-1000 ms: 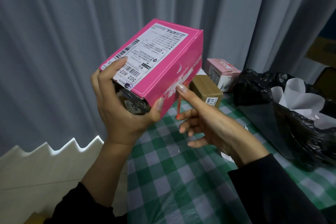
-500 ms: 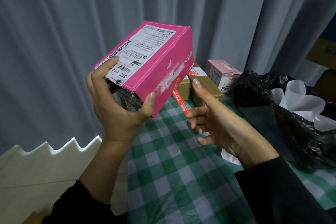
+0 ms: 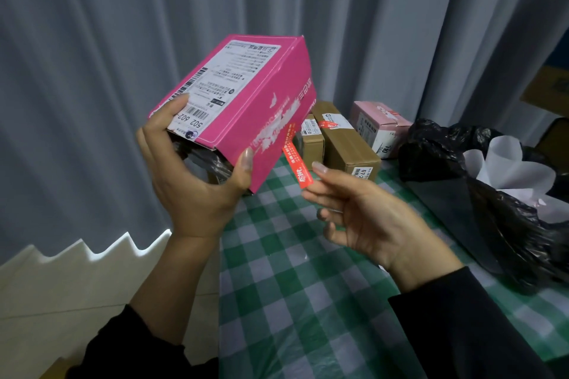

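The light is dim, cool and soft, coming mostly from above. The top of the pink box point(image 3: 255, 108) is evenly lit while its underside is dark, and the black bag point(image 3: 508, 224) sinks into shadow with only a faint sheen on its creases. The brightest patch is a pale band on the floor point(image 3: 61, 286) under the zigzag hem of the curtain point(image 3: 92, 71). Wide-angle distortion bends the curtain folds near the edges, and the fine print on the red strip point(image 3: 297, 163) is soft.

Long grey curtains point(image 3: 92, 71) hang in soft folds all across the back. Bright light point(image 3: 101, 251) peeks under their zigzag bottom edge onto the pale floor point(image 3: 77, 286). The table point(image 3: 292, 301) wears a green-and-white checked cloth.
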